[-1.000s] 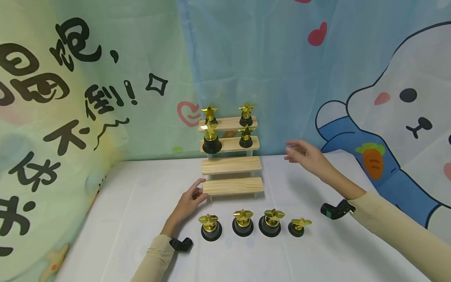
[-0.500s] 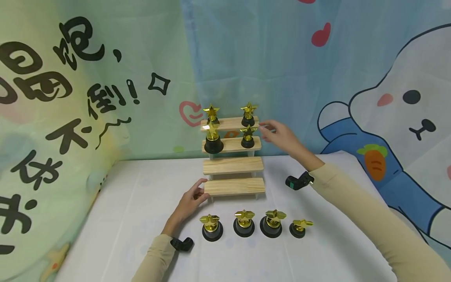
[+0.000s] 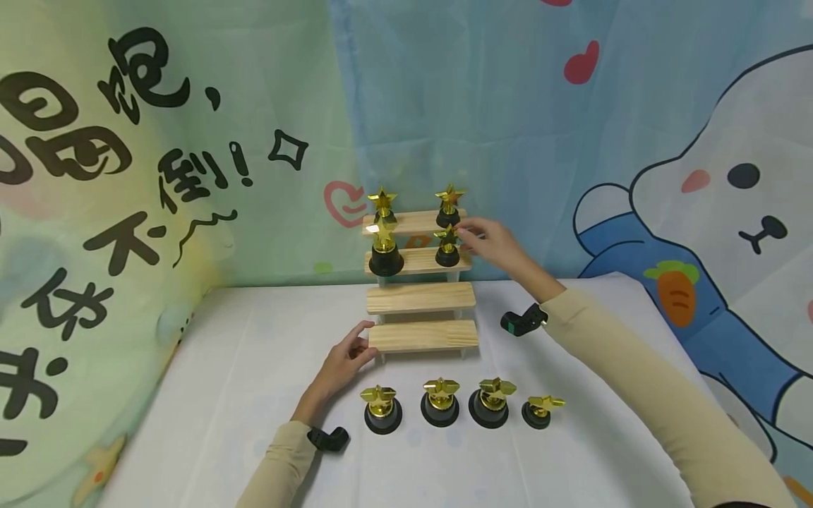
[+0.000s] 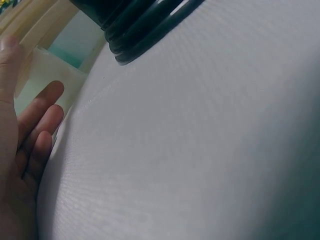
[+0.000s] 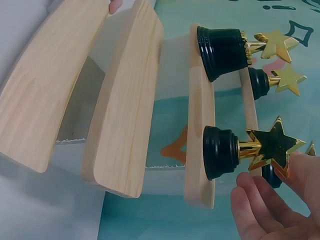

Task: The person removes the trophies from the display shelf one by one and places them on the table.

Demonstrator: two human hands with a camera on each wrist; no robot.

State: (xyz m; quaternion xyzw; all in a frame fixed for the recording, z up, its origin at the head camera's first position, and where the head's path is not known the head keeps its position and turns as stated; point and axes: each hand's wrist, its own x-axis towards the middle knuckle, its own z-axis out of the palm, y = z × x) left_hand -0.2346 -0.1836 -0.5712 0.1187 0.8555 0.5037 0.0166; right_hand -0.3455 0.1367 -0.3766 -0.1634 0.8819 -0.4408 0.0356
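Observation:
A tiered wooden display stand (image 3: 420, 298) holds two star trophies on its top shelf. Below them, the second shelf bears a larger star trophy (image 3: 384, 250) at left and a smaller star trophy (image 3: 447, 248) at right. My right hand (image 3: 489, 243) is at the smaller one's star; in the right wrist view, its thumb (image 5: 302, 172) overlaps a star tip and its other fingers are loosely bent below. My left hand (image 3: 341, 363) holds the left end of the lowest shelf, thumb in front and a fingertip behind. Its other fingers (image 4: 45, 112) stay loose beside the clear support.
Several star trophies stand in a row on the white tablecloth (image 3: 209, 395) before the stand, including a trophy (image 3: 440, 402) near the middle and a small trophy (image 3: 539, 411) at right. A printed cloth backdrop (image 3: 508, 106) hangs right behind the stand.
My right hand has moved left from beyond the stand to the smaller trophy on the second shelf. The left hand has kept its place on the lowest shelf.

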